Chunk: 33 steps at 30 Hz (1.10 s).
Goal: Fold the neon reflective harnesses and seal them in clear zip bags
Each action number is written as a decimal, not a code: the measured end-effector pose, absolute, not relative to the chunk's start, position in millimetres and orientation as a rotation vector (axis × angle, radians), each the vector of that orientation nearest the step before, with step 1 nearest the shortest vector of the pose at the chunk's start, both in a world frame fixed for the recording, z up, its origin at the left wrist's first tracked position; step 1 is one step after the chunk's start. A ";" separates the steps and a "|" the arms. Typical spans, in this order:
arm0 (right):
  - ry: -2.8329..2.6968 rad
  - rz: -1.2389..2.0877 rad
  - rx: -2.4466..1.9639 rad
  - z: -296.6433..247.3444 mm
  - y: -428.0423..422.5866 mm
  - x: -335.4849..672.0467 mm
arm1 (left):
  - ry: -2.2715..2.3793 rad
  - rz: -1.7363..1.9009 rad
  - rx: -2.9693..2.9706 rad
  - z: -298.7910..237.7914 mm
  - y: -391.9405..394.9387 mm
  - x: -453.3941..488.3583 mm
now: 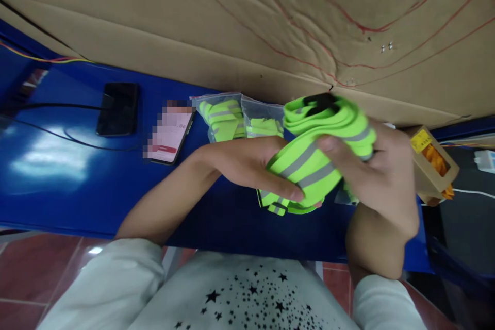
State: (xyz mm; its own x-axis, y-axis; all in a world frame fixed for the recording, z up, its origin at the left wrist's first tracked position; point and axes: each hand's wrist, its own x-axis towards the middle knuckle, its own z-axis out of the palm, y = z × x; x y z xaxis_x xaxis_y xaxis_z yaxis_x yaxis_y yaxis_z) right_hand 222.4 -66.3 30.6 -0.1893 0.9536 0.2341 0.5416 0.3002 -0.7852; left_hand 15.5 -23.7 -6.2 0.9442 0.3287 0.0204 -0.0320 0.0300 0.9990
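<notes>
Both hands hold a bundle of bright yellow-green reflective strap with grey stripes, just above the blue table. My left hand grips its lower left part, thumb across the front and fingers behind. My right hand is closed round the right side, thumb pressed on the upper folds. Black pieces, perhaps buckles, show at the top of the bundle and at its lower left edge. Behind my left wrist lie a clear plastic bag and another clear bag, each with similar yellow-green strap inside.
On the blue table lie a black device with a cable and a lit phone. A brown box with orange contents stands at the right. A cardboard panel with red lines rises behind the table.
</notes>
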 end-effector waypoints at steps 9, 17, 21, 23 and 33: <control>-1.333 1.250 -1.449 21.6 -44.2 242.0 | 0.400 0.340 1.630 -11.3 -24.7 14.2; -1.706 1.274 -1.293 1.1 -34.0 229.4 | 0.367 0.435 1.759 -25.5 -21.5 20.9; -1.747 1.152 -1.281 0.8 -32.7 225.6 | 0.403 0.473 1.728 -27.5 -23.2 23.2; -1.732 1.057 -1.285 4.0 -32.8 224.6 | 0.453 0.503 1.687 -27.7 -24.9 23.6; -1.859 0.870 -1.405 11.9 -44.5 221.0 | 0.344 0.402 1.359 -23.4 -18.9 25.8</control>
State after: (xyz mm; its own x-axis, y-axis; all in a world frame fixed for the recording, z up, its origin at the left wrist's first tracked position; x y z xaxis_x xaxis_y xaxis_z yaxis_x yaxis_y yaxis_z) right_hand 221.0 -44.5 11.9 -0.2212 0.9701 0.1003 0.5440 0.2081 -0.8128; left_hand 25.8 -18.9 -23.4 0.8830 0.4693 -0.0065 -0.0788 0.1619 0.9837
